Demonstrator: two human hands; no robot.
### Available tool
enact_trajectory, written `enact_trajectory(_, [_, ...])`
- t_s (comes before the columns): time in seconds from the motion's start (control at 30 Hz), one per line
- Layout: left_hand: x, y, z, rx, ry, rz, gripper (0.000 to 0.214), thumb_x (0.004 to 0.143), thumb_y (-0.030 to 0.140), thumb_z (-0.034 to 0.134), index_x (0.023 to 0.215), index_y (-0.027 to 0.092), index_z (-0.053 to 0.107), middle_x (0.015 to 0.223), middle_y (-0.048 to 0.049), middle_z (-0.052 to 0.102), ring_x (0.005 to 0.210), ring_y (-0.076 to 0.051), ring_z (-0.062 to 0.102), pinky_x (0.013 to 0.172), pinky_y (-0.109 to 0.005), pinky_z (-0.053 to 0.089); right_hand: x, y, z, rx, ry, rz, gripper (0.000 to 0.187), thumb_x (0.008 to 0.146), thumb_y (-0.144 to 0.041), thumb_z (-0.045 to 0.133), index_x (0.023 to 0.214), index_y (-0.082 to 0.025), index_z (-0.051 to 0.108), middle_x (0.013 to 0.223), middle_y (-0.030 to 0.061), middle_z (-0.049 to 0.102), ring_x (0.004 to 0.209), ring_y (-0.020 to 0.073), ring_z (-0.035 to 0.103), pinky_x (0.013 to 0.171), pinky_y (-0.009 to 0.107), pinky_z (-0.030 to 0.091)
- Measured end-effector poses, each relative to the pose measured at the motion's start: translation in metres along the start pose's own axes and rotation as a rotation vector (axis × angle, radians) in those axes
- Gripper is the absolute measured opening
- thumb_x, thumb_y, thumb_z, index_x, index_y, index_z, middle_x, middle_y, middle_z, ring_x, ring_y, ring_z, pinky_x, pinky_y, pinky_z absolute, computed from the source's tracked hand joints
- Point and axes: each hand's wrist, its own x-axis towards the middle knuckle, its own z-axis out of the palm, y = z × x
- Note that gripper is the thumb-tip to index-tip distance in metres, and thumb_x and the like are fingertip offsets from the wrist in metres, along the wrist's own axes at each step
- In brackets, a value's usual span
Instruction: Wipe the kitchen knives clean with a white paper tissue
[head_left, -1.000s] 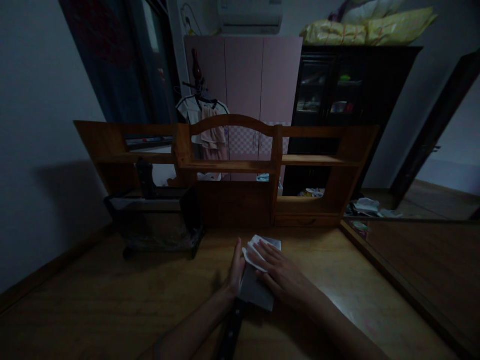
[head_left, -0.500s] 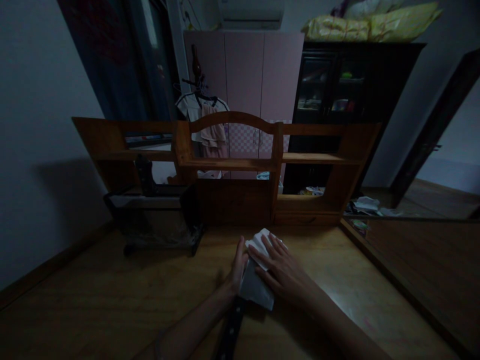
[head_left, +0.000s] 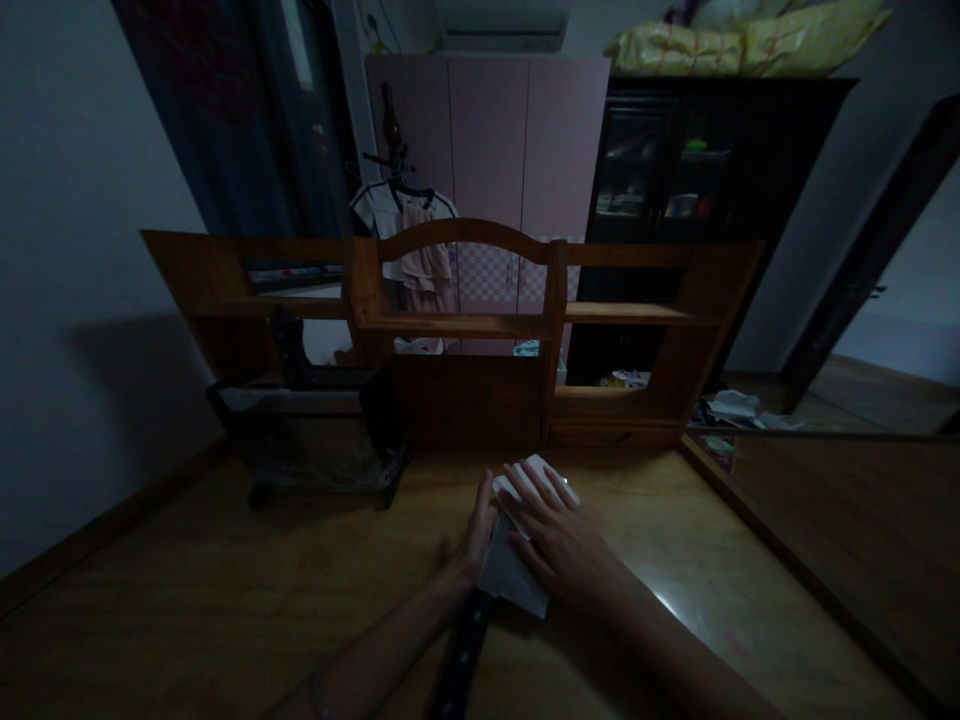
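Toward the near edge of the yellow-brown wooden table [head_left: 225, 600], a straight black riveted handle [head_left: 463, 650]; beyond it, slanting toward the far edge, the broad, grey, rectangular metal blade [head_left: 510, 575], contact with the tabletop unclear. Along the blade's left edge, left hand [head_left: 476, 535], thumb raised, other fingers mostly hidden; cannot tell its grip. Over the blade's far part, right hand [head_left: 559, 540], unclenched, fingers laid flat on a folded white sheet of cloth or paper [head_left: 538, 464].

Step in hand, by judgement: wiping the blade's face. Needed next, probably: even, flat pressure along the metal, fingertips clear of any sharp edge.

Near the table's far left corner, a black-framed, boxy object with a pale panel [head_left: 307, 440], contents unseen. Along the far edge, a brown wooden shelf unit [head_left: 465, 326] with a closed drawer [head_left: 592, 436]. Farther back, a closed pink wardrobe [head_left: 487, 140] and a tall black glass-doored cabinet [head_left: 787, 170], with a small green item [head_left: 697, 145] and dim pale things inside, bulging yellow sacks [head_left: 671, 52] on top.
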Motion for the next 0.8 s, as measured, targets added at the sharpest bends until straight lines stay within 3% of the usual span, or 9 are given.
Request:
enact_trajectory(0.2, [0.006, -0.003, -0.007, -0.019, -0.047, 0.023, 0.066, 0.085, 0.061, 0.041, 0.116, 0.005, 0.060, 0.097, -0.0149, 0.070, 0.095, -0.028, 0.064, 0.090, -0.036, 0.043, -0.001, 0.008, 0.001, 0.071, -0.125, -0.030, 0.054, 0.097, -0.038, 0.035, 0.147, -0.029, 0.014, 0.153, -0.0031, 0.020, 0.142, 0.0201, 0.012, 0.116, 0.046, 0.017])
enact_trajectory(0.4, [0.006, -0.003, -0.009, 0.091, -0.045, -0.035, 0.069, 0.083, 0.069, 0.035, 0.090, 0.008, 0.066, 0.070, -0.0107, 0.069, 0.059, -0.021, 0.064, 0.065, -0.031, 0.047, -0.003, 0.020, 0.004, 0.034, -0.077, 0.061, 0.061, 0.095, -0.042, 0.038, 0.147, -0.026, 0.012, 0.153, -0.0006, 0.018, 0.141, 0.0195, 0.014, 0.116, 0.044, 0.018])
enact_trajectory(0.47, [0.005, -0.003, -0.009, 0.098, -0.061, -0.034, 0.068, 0.083, 0.069, 0.034, 0.087, 0.009, 0.066, 0.067, -0.0099, 0.068, 0.056, -0.019, 0.063, 0.061, -0.029, 0.047, -0.004, 0.024, 0.005, 0.021, -0.055, 0.103, 0.061, 0.095, -0.044, 0.038, 0.147, -0.026, 0.013, 0.153, 0.0009, 0.018, 0.141, 0.0204, 0.014, 0.116, 0.045, 0.018])
enact_trajectory(0.63, [0.005, -0.002, -0.008, 0.039, -0.118, -0.047, 0.070, 0.084, 0.069, 0.031, 0.094, 0.008, 0.066, 0.073, -0.0115, 0.069, 0.064, -0.022, 0.065, 0.068, -0.031, 0.047, -0.004, 0.026, 0.009, 0.048, -0.026, 0.119, 0.055, 0.096, -0.043, 0.036, 0.146, -0.029, 0.018, 0.152, 0.0007, 0.019, 0.141, 0.0229, 0.013, 0.115, 0.050, 0.017])
enact_trajectory(0.8, [0.004, -0.001, -0.007, 0.032, -0.093, -0.040, 0.071, 0.084, 0.068, 0.032, 0.105, 0.006, 0.063, 0.076, -0.0119, 0.070, 0.062, -0.022, 0.065, 0.068, -0.031, 0.045, -0.001, 0.018, 0.011, 0.125, -0.083, 0.044, 0.050, 0.097, -0.039, 0.033, 0.145, -0.034, 0.018, 0.151, -0.0035, 0.025, 0.141, 0.0208, 0.014, 0.114, 0.050, 0.015])
